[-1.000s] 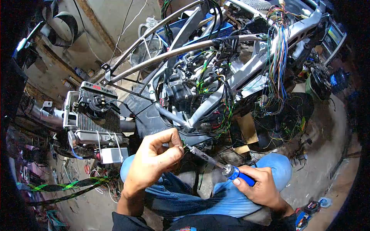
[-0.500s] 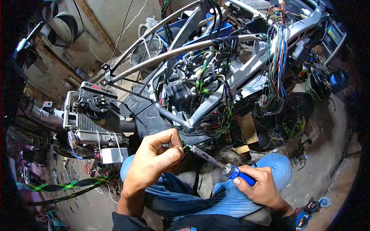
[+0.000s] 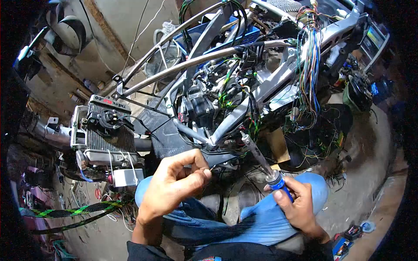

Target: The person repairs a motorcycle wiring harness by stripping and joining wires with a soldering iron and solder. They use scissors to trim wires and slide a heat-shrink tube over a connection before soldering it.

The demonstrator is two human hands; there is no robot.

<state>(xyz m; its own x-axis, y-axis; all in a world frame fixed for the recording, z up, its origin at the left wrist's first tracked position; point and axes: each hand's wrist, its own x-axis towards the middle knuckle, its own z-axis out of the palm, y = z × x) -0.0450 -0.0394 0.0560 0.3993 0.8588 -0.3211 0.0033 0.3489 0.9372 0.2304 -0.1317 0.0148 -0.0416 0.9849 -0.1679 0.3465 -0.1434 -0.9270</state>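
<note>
My right hand point(image 3: 299, 205) grips a soldering iron point(image 3: 260, 157) by its blue handle, above my right knee. The iron's metal barrel points up and left, its tip in front of the silver motorcycle frame point(image 3: 233, 122). Over my left knee, my left hand point(image 3: 176, 182) is closed, thumb and forefinger pinching what looks like the end of a thin wire point(image 3: 212, 168). Only a short bit sticks out past the fingertips; the remainder is hidden. A gap separates the iron's tip from the pinched end.
Left of the frame stands a radiator point(image 3: 111, 130) with a white box point(image 3: 128, 177) below it. A bundle of coloured wires point(image 3: 311, 78) hangs at the upper right. Green-black sleeved cables point(image 3: 69, 212) run at lower left. A cardboard piece point(image 3: 278, 145) lies behind the iron.
The soldering iron has swung up and to the right, its tip moving off the end pinched in my left hand. My left hand has barely moved.
</note>
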